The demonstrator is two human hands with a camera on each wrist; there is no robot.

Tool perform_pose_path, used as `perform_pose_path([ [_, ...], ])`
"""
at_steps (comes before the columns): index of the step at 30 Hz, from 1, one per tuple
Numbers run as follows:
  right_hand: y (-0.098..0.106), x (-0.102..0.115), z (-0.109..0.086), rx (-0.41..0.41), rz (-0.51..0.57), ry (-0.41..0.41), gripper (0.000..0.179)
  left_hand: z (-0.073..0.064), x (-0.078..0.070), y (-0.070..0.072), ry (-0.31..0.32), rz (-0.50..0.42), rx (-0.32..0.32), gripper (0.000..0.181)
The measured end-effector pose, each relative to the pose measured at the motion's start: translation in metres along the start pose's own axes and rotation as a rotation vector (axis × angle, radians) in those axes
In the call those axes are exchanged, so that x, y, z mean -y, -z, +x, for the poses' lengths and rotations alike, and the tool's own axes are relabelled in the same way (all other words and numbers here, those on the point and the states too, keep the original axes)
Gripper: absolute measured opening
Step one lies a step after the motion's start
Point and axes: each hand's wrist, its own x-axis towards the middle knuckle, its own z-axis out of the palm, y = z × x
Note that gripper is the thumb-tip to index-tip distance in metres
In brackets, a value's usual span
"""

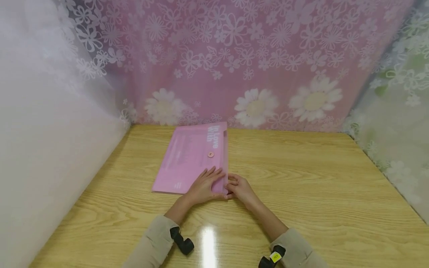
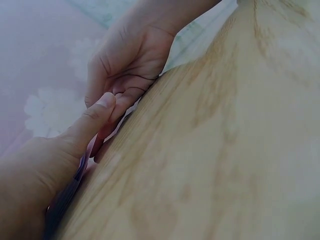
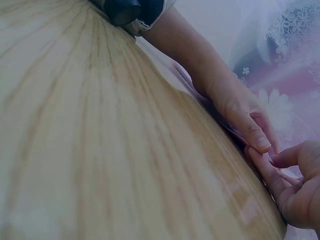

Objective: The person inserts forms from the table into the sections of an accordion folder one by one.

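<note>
A pink plastic document folder (image 1: pixel 191 156) lies flat on the table, with white lettering and a round button (image 1: pixel 210 154) near its right side. Greyish printing or contents show faintly through it. My left hand (image 1: pixel 205 187) rests on its near right part, fingers spread over the surface and thumb at the near corner. At the folder's right edge, my right hand (image 1: pixel 242 190) pinches the edge near that corner between thumb and bent fingers. Both wrist views show the left thumb close to the right hand (image 2: pixel 127 65). The folder's edge is mostly hidden behind the hands there.
The wood-grain table (image 1: pixel 301 167) extends to both sides. A pink flowered curtain (image 1: pixel 214 74) hangs at the back, touching the table's far edge. A whitish sheet (image 1: pixel 50 111) stands on the left, a pale flowered one (image 1: pixel 402 123) on the right.
</note>
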Motion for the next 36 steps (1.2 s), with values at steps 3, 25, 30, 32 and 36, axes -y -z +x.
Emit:
perform_pose_path([
  [3,0.0,0.001,0.0,0.003,0.013,0.006,0.05,0.001,0.001,0.0,0.005,-0.002,0.002,0.085],
  [25,-0.001,-0.001,0.004,-0.01,0.028,0.017,0.049,0.001,0.001,0.002,0.0,0.011,-0.005,0.082],
  [30,0.0,-0.001,0.002,-0.004,0.02,-0.011,0.045,0.0,0.0,0.002,0.013,0.005,0.021,0.082],
  [32,0.003,0.0,0.002,0.004,0.015,-0.028,0.043,0.0,-0.002,0.004,0.025,0.004,0.048,0.083],
  [36,0.018,0.007,0.001,0.045,0.026,-0.024,0.042,0.001,-0.006,0.013,0.029,-0.033,0.117,0.081],
])
